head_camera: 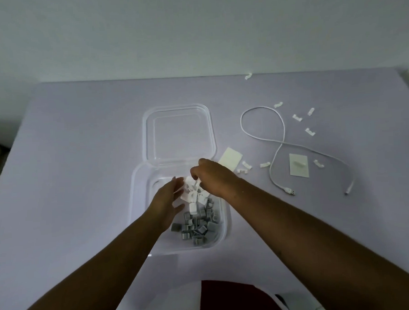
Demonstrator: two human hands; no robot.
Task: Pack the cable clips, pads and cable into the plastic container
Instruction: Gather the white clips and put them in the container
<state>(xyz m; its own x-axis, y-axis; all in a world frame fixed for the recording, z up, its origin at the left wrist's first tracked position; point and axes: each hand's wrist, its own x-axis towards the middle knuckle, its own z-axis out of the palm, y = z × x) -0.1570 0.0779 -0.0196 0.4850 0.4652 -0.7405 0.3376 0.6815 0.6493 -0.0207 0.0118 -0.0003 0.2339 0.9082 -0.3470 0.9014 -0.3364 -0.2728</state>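
Both your hands are over the open plastic container (222,225). Right hand (214,178) is curled round a clump of white clips (193,191); left hand (165,202) is spread wide beside it, cupping the clump. Grey clips (197,226) already lie in the near part of the tray. Let the clump go low, inside the walls, so nothing bounces out. Cable (283,136), two pads (229,158) (298,165) and loose clips (297,118) wait on the desk (80,161) to your right; the left side is free, and the lid (178,132) lies open behind.
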